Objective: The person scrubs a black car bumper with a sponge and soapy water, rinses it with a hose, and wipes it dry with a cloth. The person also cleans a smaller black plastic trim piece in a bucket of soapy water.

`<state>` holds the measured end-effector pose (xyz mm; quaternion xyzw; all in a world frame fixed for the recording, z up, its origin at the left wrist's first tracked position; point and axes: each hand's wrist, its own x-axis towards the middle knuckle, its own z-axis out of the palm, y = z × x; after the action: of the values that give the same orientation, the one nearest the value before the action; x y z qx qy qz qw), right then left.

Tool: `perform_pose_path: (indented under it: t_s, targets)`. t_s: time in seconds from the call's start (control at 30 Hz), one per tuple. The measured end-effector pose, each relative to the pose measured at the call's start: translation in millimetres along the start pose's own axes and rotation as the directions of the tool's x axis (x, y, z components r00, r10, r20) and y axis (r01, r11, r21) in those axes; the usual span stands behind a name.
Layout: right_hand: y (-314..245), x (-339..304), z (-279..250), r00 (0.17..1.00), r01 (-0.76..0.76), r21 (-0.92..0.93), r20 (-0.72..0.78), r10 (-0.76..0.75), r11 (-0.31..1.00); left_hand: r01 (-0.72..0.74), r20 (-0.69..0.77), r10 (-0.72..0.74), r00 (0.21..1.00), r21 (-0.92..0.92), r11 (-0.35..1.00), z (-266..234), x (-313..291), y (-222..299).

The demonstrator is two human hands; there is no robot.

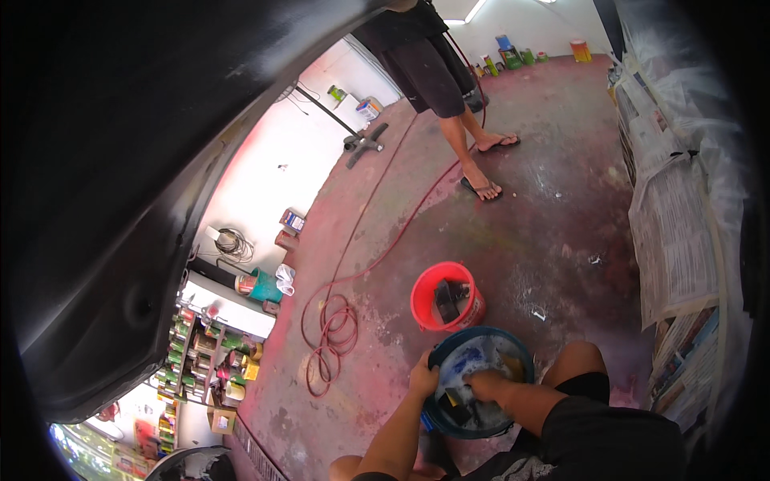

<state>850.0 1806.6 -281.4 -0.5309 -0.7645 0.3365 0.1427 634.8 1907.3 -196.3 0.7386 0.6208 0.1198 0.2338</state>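
A dark teal bucket of sudsy water stands low in front of me, between my knees. At its left side my left hand is closed on the rim, with a small dark patch beside the fingers that I cannot make out. My right hand reaches into the suds, its fingers hidden by foam and water. Inside the bucket a black piece with a yellowish part shows near the front, and something blue shows through the foam. Just beyond stands a red bucket with dark blocky pieces in it.
A red hose lies coiled on the stained floor. Beyond it stands another person in flip-flops. A dark panel overhangs the left. Shelves of cans stand lower left; a newspaper-and-plastic-covered object is at right.
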Motion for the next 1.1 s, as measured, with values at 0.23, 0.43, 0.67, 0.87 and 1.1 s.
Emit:
perform_pose_path:
  t_s: [0.23, 0.43, 0.67, 0.87, 1.1]
  targets:
    - [-3.2, -4.6, -10.6, 0.996, -0.09, -0.085, -0.008, 0.089, 0.992, 0.03, 0.032, -0.033, 0.999, 0.074, 0.997, 15.0, -9.0, -23.7]
    - [14.0, -5.4, 1.1, 0.975, -0.167, -0.118, -0.166, 0.146, 0.979, -0.073, 0.068, 0.069, 0.995, 0.057, 0.996, 14.4, 15.5, 30.5]
    - [-9.0, 7.3, -54.9, 0.845, -0.41, 0.058, -0.351, 0.403, 0.91, -0.336, 0.193, 0.32, 0.928, 0.061, 0.94, 5.3, 94.9, 78.8]
    - [-15.4, 5.9, -34.4, 0.766, -0.318, 0.017, -0.585, 0.267, 0.948, -0.425, 0.209, 0.414, 0.886, 0.009, 0.905, 3.0, 91.5, 55.4]
    - [-32.3, -1.9, -22.9, 0.749, -0.356, -0.105, -0.627, 0.216, 0.929, -0.371, 0.233, 0.365, 0.901, -0.018, 0.928, 2.3, 84.2, 40.9]
